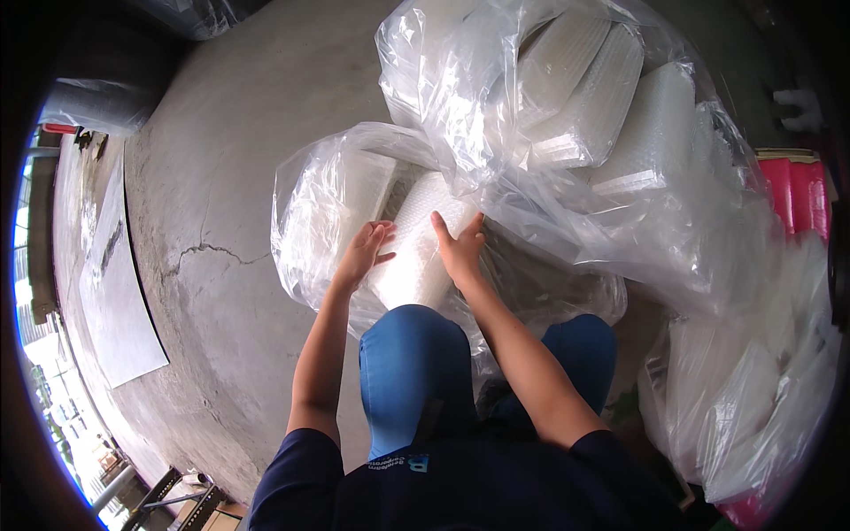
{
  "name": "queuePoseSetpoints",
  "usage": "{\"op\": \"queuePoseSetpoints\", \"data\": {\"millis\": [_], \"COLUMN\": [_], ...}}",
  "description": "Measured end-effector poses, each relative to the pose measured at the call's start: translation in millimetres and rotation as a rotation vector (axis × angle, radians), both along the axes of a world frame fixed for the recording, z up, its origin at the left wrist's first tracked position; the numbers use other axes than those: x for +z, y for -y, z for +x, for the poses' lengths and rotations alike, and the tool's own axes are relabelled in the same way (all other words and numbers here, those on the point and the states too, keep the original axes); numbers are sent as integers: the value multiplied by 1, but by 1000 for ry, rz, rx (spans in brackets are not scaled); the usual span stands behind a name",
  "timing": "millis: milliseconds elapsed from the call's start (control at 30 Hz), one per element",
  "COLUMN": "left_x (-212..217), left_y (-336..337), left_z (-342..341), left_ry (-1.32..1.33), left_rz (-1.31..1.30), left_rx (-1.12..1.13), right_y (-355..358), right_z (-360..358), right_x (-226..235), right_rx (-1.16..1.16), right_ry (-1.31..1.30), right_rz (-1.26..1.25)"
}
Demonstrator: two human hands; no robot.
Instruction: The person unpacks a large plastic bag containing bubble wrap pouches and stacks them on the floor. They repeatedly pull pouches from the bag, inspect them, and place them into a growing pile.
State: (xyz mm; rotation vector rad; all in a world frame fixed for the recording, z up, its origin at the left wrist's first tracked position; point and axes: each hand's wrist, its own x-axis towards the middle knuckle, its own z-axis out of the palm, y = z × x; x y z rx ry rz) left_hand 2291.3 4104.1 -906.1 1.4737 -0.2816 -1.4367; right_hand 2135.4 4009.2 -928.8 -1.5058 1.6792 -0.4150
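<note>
A whitish bundle of bubble wrap (427,232) lies between my hands, in the mouth of a clear plastic bag (297,199) on the floor. My left hand (361,252) is at its left side, fingers apart and slightly bent. At the right edge, my right hand (461,250) grips the bundle, its thumb on top and its fingers at the side. Another bubble-wrap bundle (361,184) shows inside the bag, left of the first. My blue-clad knee (414,354) is close to the bundle's near end.
A large clear bag (496,106) packed with bubble-wrap stacks (589,102) fills the far right. More filled plastic bags (735,398) lie at the right, near a pink package (795,195). On the cracked concrete floor (230,177), a flat grey sheet (119,283) lies at the left.
</note>
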Motion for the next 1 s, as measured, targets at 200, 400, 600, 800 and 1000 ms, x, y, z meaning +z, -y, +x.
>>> {"op": "queuePoseSetpoints", "data": {"millis": [200,400,600,800,1000], "left_x": [-52,-77,-20,39,-4], "left_y": [-27,-56,-32,-21,-44], "left_z": [57,156,148,42,35], "left_ry": [1266,1041,700,801,419], "left_rz": [582,572,267,128,57], "left_rx": [-283,-201,-164,-562,-203], "right_y": [1,-3,0,-14,-15], "right_z": [9,11,12,42,60], "right_x": [18,23,29,49,62], "right_rx": [220,300,322,390,437], "right_ry": [-196,-364,-366,-192,-455], "right_rz": [240,216,204,73,39]}}
